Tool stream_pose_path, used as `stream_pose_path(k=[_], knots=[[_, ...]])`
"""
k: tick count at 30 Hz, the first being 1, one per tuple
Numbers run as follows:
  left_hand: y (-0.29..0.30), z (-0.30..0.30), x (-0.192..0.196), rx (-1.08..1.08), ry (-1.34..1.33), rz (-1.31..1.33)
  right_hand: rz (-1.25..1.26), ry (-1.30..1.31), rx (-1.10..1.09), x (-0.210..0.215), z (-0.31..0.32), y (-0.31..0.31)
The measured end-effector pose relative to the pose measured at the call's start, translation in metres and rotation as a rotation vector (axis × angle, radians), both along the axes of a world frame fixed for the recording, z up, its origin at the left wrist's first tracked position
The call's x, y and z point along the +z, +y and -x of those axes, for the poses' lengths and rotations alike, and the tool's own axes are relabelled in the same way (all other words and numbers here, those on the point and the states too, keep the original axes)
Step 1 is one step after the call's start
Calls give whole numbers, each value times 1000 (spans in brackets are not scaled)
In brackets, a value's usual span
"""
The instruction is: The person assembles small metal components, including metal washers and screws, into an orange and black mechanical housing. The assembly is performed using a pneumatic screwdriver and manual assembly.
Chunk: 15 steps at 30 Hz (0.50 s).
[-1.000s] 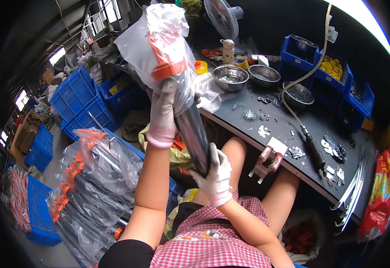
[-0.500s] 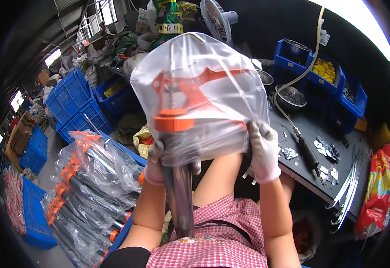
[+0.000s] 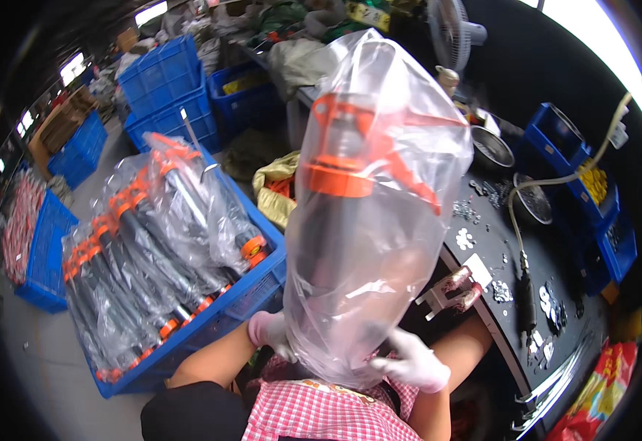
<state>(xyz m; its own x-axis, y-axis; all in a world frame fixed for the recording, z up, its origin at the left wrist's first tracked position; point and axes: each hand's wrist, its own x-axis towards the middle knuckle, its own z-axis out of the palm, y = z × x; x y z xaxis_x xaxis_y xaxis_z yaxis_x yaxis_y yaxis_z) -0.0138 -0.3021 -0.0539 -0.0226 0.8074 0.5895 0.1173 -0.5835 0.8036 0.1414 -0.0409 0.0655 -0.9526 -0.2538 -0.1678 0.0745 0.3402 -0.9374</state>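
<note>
In front of me stands a tilted black tube tool with an orange collar (image 3: 339, 178) and an orange lever head, covered by a clear plastic bag (image 3: 379, 272). The bag now reaches down over the tube to my lap. My left hand (image 3: 271, 334), in a white glove with a pink cuff, is closed at the bag's lower left side; its fingertips are partly hidden. On the lower right, my right hand (image 3: 415, 360), gloved the same way, lies against the bag with thumb and fingers spread.
To my left a blue crate (image 3: 221, 323) holds several bagged tools (image 3: 144, 257) of the same kind. A dark workbench (image 3: 493, 242) on the right carries an air tool (image 3: 528, 301), small metal parts, white strips (image 3: 556, 389) and blue bins (image 3: 556, 140). A yellowish sack (image 3: 273, 195) stands behind the crate.
The bag has been drawn down over the tube to its lower end. Both hands have moved down toward my lap, and the right fingers have spread. My view has turned left.
</note>
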Motion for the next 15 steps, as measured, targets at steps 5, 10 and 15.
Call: stream_pose_path(k=[5,10,15], knots=[[8,-34,7,78,242,-39,707,58,-149,29,43,-45],[-53,-50,87,113,-298,868,811,-217,96,-31,54,-121],[-102,-61,82,687,-784,134,874,-338,346,-60,37,-157]])
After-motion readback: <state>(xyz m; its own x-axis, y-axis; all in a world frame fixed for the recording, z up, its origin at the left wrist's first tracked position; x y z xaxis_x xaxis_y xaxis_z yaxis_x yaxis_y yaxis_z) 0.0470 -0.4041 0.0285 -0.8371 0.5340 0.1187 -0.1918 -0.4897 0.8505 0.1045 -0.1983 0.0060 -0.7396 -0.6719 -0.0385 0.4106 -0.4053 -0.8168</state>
